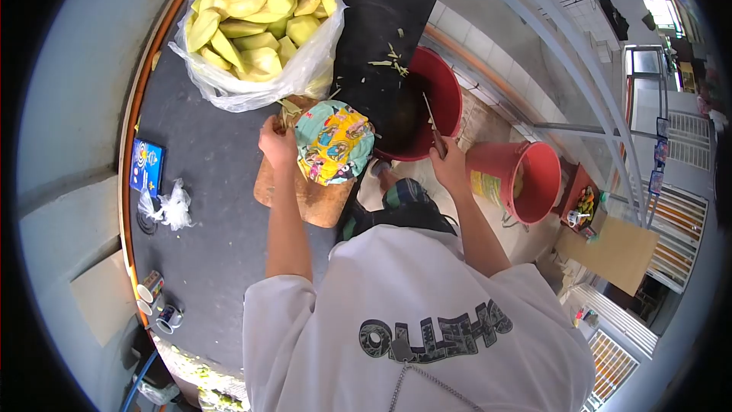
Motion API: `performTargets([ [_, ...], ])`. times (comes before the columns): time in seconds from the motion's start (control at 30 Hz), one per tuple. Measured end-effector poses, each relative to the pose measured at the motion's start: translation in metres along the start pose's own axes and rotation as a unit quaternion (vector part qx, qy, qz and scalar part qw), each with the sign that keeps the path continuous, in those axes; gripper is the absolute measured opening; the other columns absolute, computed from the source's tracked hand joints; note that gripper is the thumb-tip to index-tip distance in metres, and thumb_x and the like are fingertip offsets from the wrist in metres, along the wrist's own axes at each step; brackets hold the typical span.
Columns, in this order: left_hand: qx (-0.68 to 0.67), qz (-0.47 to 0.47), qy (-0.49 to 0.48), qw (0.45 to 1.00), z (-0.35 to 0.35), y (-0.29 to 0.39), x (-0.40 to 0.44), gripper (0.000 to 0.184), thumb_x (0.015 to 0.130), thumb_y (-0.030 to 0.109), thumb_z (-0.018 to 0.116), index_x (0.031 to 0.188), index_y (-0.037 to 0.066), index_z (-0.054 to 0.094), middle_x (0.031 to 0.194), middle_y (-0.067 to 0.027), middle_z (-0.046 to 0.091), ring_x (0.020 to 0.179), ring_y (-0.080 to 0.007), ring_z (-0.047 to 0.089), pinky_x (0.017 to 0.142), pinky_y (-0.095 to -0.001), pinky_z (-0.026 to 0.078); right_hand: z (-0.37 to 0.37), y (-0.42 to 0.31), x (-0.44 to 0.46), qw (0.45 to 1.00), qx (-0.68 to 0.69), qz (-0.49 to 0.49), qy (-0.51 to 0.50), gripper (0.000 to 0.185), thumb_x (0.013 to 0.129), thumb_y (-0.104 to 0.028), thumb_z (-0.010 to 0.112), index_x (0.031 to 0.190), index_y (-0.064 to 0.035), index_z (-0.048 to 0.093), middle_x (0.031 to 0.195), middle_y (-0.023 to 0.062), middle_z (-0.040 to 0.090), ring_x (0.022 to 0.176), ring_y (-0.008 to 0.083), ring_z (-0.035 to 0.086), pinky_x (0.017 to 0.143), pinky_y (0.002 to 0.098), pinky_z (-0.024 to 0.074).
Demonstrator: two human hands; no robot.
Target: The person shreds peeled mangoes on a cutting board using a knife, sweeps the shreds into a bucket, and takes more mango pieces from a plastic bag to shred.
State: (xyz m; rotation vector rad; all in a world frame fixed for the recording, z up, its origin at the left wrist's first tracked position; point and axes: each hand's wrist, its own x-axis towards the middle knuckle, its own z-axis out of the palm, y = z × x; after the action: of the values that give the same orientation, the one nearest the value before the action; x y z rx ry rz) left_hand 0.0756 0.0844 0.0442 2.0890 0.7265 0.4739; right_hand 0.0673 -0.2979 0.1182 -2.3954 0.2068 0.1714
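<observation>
My right hand (448, 165) is closed around the brown handle of a knife (428, 113). Its thin blade points away from me over a red tub (444, 95). On the left, my left hand (278, 143) has its fingers curled at the far end of a wooden cutting board (297, 200). Pale green strips (288, 109) lie by its fingertips; what it grips, if anything, is hidden. A round cloth item with a colourful cartoon print (335, 143), perhaps a cap, covers part of the board beside this hand. Beyond it, a clear plastic bag (236, 99) holds several peeled yellow-green fruit pieces (244, 0).
The dark table (221, 259) carries a blue box (147, 168), a crumpled white plastic bag (176, 206) and several cups (169, 319). Peel scraps (393, 63) lie near its far right edge. A second red bucket (507, 181) stands on the floor to the right.
</observation>
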Motion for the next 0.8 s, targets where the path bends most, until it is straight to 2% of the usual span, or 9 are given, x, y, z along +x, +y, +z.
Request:
performTargets([
  [0.03,-0.024,-0.062,-0.023,0.998,-0.003,0.002,0.006,0.038,0.075,0.009,0.072,0.111,-0.004,0.067,0.094,-0.0205,0.069,0.089,-0.0376,0.065,0.084,-0.0481,0.051,0.000,0.001,0.001,1.000,0.001,0.000,0.001,0.036,0.086,-0.019,0.066,0.117,-0.0010,0.062,0.093,0.0241,0.069,0.089,0.0387,0.069,0.079,0.0441,0.0520],
  [0.07,-0.024,-0.059,-0.023,0.998,-0.005,0.002,0.014,0.038,0.075,0.009,0.072,0.111,-0.004,0.067,0.094,-0.0205,0.069,0.089,-0.0376,0.065,0.084,-0.0481,0.051,0.000,0.002,0.001,1.000,-0.003,0.003,0.000,0.036,0.086,-0.019,0.066,0.117,-0.0007,0.062,0.093,0.0242,0.069,0.089,0.0388,0.069,0.080,0.0440,0.0521],
  [0.13,0.146,0.019,0.004,0.989,-0.006,0.002,0.024,0.043,0.079,0.024,0.074,0.112,-0.003,0.068,0.101,-0.0193,0.069,0.104,-0.0364,0.062,0.096,-0.0472,0.046,-0.001,0.001,-0.001,1.000,-0.007,0.011,0.002,0.037,0.086,-0.019,0.066,0.117,-0.0003,0.062,0.094,0.0243,0.069,0.089,0.0389,0.069,0.080,0.0439,0.0522],
  [0.17,0.179,-0.028,-0.055,0.982,-0.004,0.003,0.028,0.060,0.082,0.043,0.073,0.120,-0.001,0.063,0.116,-0.0200,0.065,0.116,-0.0384,0.056,0.104,-0.0483,0.041,-0.002,0.001,-0.002,1.000,-0.006,0.014,0.002,0.037,0.086,-0.019,0.066,0.117,0.0000,0.062,0.094,0.0243,0.069,0.089,0.0386,0.069,0.080,0.0437,0.0522],
  [0.3,0.278,0.020,-0.116,0.953,0.026,0.019,0.029,0.082,0.084,0.062,0.065,0.136,0.002,0.051,0.132,-0.0216,0.055,0.118,-0.0410,0.054,0.098,-0.0529,0.045,-0.004,-0.006,0.002,0.999,-0.003,0.028,-0.022,0.038,0.086,-0.020,0.067,0.117,0.0003,0.062,0.095,0.0241,0.069,0.090,0.0373,0.069,0.081,0.0427,0.0524],
  [0.47,0.264,0.095,-0.112,0.953,0.027,-0.002,0.040,0.073,0.084,0.061,0.068,0.127,0.002,0.058,0.121,-0.0235,0.063,0.111,-0.0432,0.059,0.090,-0.0516,0.051,-0.006,-0.007,0.003,1.000,0.011,0.011,-0.006,0.038,0.086,-0.020,0.067,0.117,0.0004,0.062,0.096,0.0238,0.070,0.090,0.0362,0.070,0.081,0.0419,0.0526],
  [0.57,0.195,0.160,-0.160,0.954,0.017,-0.013,0.056,0.040,0.091,0.041,0.068,0.107,0.005,0.069,0.097,-0.0228,0.070,0.091,-0.0440,0.065,0.081,-0.0504,0.052,-0.009,-0.005,0.002,1.000,0.015,0.008,0.004,0.037,0.086,-0.020,0.067,0.117,0.0002,0.062,0.096,0.0233,0.070,0.091,0.0358,0.070,0.081,0.0415,0.0526],
  [0.73,0.115,0.164,-0.213,0.956,0.000,-0.029,0.060,0.031,0.091,0.031,0.069,0.108,0.005,0.068,0.099,-0.0212,0.070,0.092,-0.0416,0.065,0.076,-0.0485,0.053,-0.015,-0.001,0.000,1.000,0.006,0.021,0.004,0.037,0.086,-0.020,0.067,0.117,0.0001,0.062,0.097,0.0224,0.070,0.090,0.0352,0.070,0.081,0.0410,0.0526],
  [0.8,0.135,0.179,-0.146,0.964,-0.005,-0.029,0.048,0.036,0.089,0.035,0.072,0.105,0.003,0.067,0.096,-0.0200,0.067,0.089,-0.0420,0.065,0.075,-0.0495,0.052,-0.015,0.002,-0.001,0.999,0.017,0.047,-0.010,0.037,0.086,-0.020,0.067,0.117,0.0004,0.062,0.097,0.0223,0.070,0.091,0.0353,0.070,0.081,0.0408,0.0526],
])
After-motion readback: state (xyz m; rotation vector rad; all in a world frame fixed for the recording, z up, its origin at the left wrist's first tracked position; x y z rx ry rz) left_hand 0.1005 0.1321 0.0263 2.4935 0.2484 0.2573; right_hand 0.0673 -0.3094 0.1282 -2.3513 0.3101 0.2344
